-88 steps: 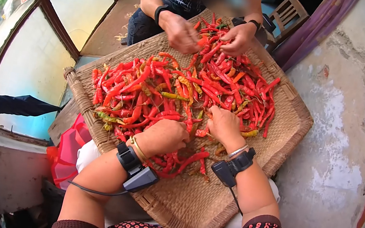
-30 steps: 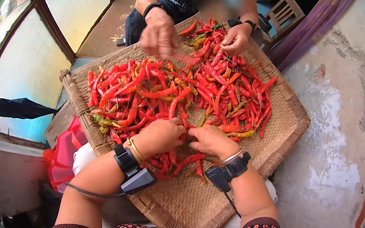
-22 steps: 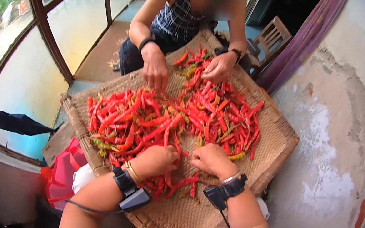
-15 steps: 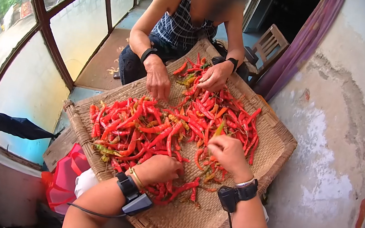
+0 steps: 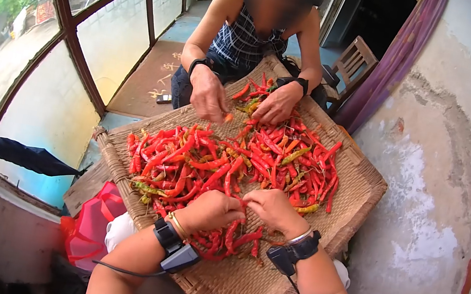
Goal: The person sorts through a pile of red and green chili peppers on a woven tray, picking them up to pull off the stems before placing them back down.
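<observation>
Red chili peppers lie heaped on a woven tray, with some yellow-green ones among them. My left hand is closed in a pinch over the near part of the heap, seemingly on a red chili pepper at its fingertips. Close against it, my right hand pinches too; what its fingertips hold is hidden. A yellow-green chili pepper rests just beyond my right hand. Dried bits and stems lie scattered among the peppers.
Across the tray sits another person, one hand holding a small orange piece, the other on the peppers. A wooden chair stands behind. At left are a folded umbrella and a pink-red bag; a wall is at right.
My right hand has come left and down to meet my left hand, and the yellow-green pepper has left its fingers. The other person's hand has lifted with an orange piece.
</observation>
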A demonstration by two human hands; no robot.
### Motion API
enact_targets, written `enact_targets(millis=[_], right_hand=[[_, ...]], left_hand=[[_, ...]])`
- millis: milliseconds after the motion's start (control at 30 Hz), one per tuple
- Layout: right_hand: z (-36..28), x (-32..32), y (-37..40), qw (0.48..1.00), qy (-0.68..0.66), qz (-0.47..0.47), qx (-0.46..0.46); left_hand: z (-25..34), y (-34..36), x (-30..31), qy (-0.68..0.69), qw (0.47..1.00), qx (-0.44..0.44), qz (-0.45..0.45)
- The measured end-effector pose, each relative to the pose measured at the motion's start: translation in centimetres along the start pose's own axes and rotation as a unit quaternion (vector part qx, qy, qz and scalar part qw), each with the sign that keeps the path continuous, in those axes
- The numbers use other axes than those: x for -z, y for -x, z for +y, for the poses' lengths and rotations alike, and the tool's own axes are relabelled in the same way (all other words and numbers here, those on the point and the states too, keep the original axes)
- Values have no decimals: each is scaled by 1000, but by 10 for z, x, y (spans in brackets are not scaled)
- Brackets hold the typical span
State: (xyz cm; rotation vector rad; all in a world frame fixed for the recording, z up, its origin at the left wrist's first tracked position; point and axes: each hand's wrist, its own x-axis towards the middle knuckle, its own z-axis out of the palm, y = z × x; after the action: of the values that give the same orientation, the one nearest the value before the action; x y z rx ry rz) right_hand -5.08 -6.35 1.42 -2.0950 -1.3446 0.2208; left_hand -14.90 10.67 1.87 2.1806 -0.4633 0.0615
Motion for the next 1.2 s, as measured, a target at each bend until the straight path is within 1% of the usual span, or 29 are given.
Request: enact_targets(millis=[33, 67, 133, 167, 200, 233, 267, 300, 333, 367, 400, 467, 533, 633, 700, 733, 800, 833, 867, 900, 933, 967, 1000, 1033, 1067, 1100, 1133, 1167, 1200], right_hand=[[-2, 5, 1, 1000, -14, 9, -22], [-4, 10, 1, 1000, -16, 11, -20], [-8, 18, 3, 993, 69, -64, -72], [-7, 16, 4, 993, 67, -63, -72], [-3, 11, 6, 989, 77, -107, -67], [-1, 6, 7, 983, 86, -152, -61], [0, 0, 8, 983, 83, -150, -60], [-1, -6, 9, 974, 103, -193, -61], [-2, -13, 10, 962, 123, -236, -61], [-5, -20, 11, 956, 114, -260, -79], [-4, -27, 10, 957, 112, -257, -76], [0, -37, 9, 949, 134, -271, -92], [-5, -29, 10, 947, 135, -277, -88], [-6, -17, 11, 943, 126, -293, -92], [-4, -8, 11, 963, 85, -240, -91], [-1, -6, 11, 964, 83, -238, -90], [5, -3, 9, 982, 46, -174, -59], [4, 1, 9, 985, 33, -155, -66], [3, 5, 10, 986, 31, -153, -64], [4, 9, 10, 987, -22, -136, -84], [3, 12, 11, 984, -75, -120, -104], [1, 15, 12, 981, -100, -110, -122], [-1, 17, 14, 982, -100, -108, -121], [-3, 20, 15, 976, -131, -117, -131], [-4, 23, 15, 969, -161, -124, -140], [-5, 23, 16, 975, -147, -124, -113], [-5, 24, 18, 975, -149, -123, -111], [-4, 25, 21, 973, -162, -133, -95], [-2, 27, 24, 971, -173, -142, -78]], left_hand=[[-1, 1, 2, -46, 998, 38, 0], [-2, 2, 3, -91, 993, 76, -1], [-4, 2, 1, -109, 991, 78, 2], [-8, 1, -3, -113, 993, 23, 31], [-10, 1, -6, -116, 991, -32, 60], [-10, 2, -9, -118, 991, -31, 57], [-10, 3, -13, -168, 985, -17, 41], [-9, 4, -16, -217, 976, -2, 25], [-8, 5, -17, -219, 975, 0, 24], [-7, 5, -18, -247, 969, 25, 1], [-7, 5, -19, -275, 960, 49, -22], [-11, 5, -20, -292, 955, 53, -29], [-14, 6, -22, -309, 949, 57, -35], [-13, 5, -22, -305, 951, 41, -36], [-4, 2, -20, -174, 984, 18, -28], [4, 0, -19, -177, 984, 19, -30], [22, -3, -16, -104, 989, 105, -10], [18, -3, -18, -108, 988, 106, -10], [10, -2, -23, -55, 993, 106, 5], [10, -1, -24, -2, 994, 104, 20], [11, 0, -24, -4, 994, 105, 20], [13, 2, -24, 24, 992, 122, 10], [16, 3, -25, 52, 989, 139, 0], [14, 6, -29, 79, 987, 137, 17], [15, 6, -29, 74, 988, 136, 18], [18, 7, -30, 89, 981, 172, 7], [21, 8, -29, 104, 972, 208, -4], [25, 8, -27, 102, 977, 189, 5], [24, 8, -24, 100, 977, 188, 5]])
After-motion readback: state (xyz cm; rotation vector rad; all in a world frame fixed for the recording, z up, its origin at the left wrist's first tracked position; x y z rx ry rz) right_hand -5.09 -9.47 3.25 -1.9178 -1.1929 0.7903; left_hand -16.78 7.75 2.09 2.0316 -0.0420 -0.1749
